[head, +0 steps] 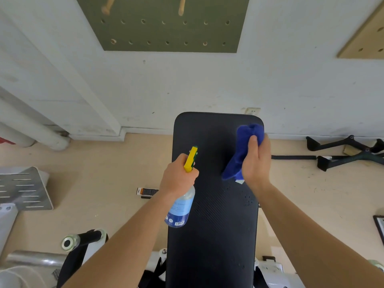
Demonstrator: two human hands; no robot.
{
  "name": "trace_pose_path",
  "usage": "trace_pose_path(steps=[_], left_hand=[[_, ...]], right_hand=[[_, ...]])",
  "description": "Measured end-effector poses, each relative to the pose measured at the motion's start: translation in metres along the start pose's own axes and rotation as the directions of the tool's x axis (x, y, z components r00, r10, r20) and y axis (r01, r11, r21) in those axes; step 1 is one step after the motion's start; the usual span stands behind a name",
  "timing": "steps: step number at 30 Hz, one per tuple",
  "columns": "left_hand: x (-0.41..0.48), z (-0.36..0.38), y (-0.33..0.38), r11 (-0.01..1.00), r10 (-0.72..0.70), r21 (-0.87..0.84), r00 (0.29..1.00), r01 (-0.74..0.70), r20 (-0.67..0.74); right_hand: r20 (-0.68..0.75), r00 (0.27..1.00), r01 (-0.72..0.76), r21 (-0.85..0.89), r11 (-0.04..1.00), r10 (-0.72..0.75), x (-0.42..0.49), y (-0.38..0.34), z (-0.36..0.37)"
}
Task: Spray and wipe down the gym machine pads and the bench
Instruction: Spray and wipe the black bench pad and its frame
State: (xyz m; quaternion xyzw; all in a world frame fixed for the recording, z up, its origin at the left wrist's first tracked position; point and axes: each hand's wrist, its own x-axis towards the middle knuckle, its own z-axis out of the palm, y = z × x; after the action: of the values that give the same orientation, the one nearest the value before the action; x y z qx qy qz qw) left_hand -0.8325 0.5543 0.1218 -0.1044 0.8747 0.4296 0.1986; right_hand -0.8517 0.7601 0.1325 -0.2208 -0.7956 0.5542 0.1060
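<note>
Left hand: the left hand (179, 177) is wrapped tight around the neck of a spray bottle (181, 204), over the left edge of the surface.
Right hand: the right hand (257, 161) is clenched on a blue cloth (241, 150), over the far right part of the surface.
Surface: a black padded bench (214, 225), long axis running near to far, its far end rounded and close to the wall; small droplets speckle the pad just near of the cloth.
Bottle direction: its long axis lies near to far, the yellow nozzle (191, 159) pointing far, the base toward the near side.
Bottle contents: clear body with a blue label; how much liquid is inside cannot be told.
Cloth: bunched, one end hanging down toward the pad; whether it touches cannot be told.
Room: tan floor (104, 163), white wall (207, 80), a green pegboard (166, 34) on the wall, black cable handles (342, 152) on the floor at right, a slotted metal plate (25, 190) at left.
</note>
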Motion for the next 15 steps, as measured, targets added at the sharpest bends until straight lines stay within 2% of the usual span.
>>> trace_pose_path(steps=[2,6,7,8,9,10,11,13,15], left_hand=[[0.001,-0.004,-0.006,0.999,0.003,-0.041,1.000,-0.002,0.019],[0.003,-0.014,-0.017,0.997,-0.003,-0.081,1.000,0.004,0.004],[0.005,-0.016,-0.021,0.995,-0.009,-0.103,1.000,0.008,0.000],[0.007,-0.018,-0.024,0.992,-0.010,-0.128,1.000,0.009,-0.006],[0.009,-0.020,-0.026,0.989,-0.008,-0.149,1.000,0.006,-0.012],[0.012,-0.021,-0.029,0.987,-0.003,-0.162,1.000,0.000,-0.019],[0.014,-0.022,-0.030,0.985,0.006,-0.173,1.000,-0.010,-0.028],[0.017,-0.022,-0.034,0.981,0.020,-0.190,0.999,-0.029,-0.049],[0.017,-0.022,-0.037,0.976,0.025,-0.215,0.998,-0.038,-0.062]], right_hand=[[0.058,0.991,0.130,-0.138,0.982,-0.123,0.012,0.005,0.019],[0.228,0.927,0.352,-0.254,0.901,-0.298,0.038,0.011,0.066],[0.288,0.902,0.412,-0.346,0.843,-0.323,0.043,0.016,0.078],[0.366,0.868,0.486,-0.491,0.723,-0.335,0.047,0.024,0.091],[0.442,0.835,0.548,-0.621,0.560,-0.327,0.047,0.033,0.102],[0.492,0.814,0.581,-0.697,0.421,-0.308,0.045,0.041,0.111],[0.517,0.801,0.597,-0.729,0.335,-0.303,0.040,0.048,0.116],[0.560,0.763,0.641,-0.716,0.276,-0.322,0.028,0.063,0.116],[0.666,0.666,0.741,-0.644,0.192,-0.336,0.009,0.084,0.105]])
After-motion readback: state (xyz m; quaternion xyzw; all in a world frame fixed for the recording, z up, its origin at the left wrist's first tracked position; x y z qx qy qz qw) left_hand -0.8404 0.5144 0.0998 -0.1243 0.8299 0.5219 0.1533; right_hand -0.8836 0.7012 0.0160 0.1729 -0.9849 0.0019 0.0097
